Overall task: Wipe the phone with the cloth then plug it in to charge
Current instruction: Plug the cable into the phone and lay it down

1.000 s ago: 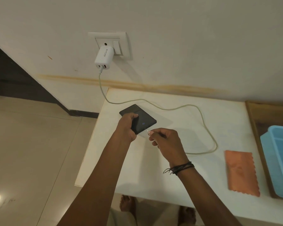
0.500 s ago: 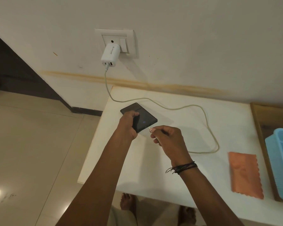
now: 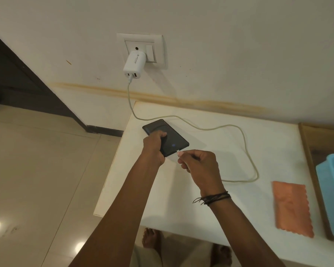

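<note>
My left hand (image 3: 154,145) grips the dark phone (image 3: 170,135) by its near left edge, holding it just above the white table (image 3: 210,214). A small blue mark glows on the phone's screen. My right hand (image 3: 199,166) pinches the white plug of the charging cable (image 3: 245,143), and the plug's tip touches the phone's near end. The cable loops across the table and runs up to a white charger (image 3: 133,63) in the wall socket (image 3: 141,48). The orange cloth (image 3: 292,208) lies flat on the table at the right, apart from both hands.
A light blue plastic bin (image 3: 332,191) sits in a wooden tray (image 3: 307,149) at the right edge. The table's left edge drops to a tiled floor (image 3: 37,180). My bare feet show under the table's front edge.
My right hand has brought the cable plug from a short way off up to the phone's near end. The left hand kept its hold on the phone.
</note>
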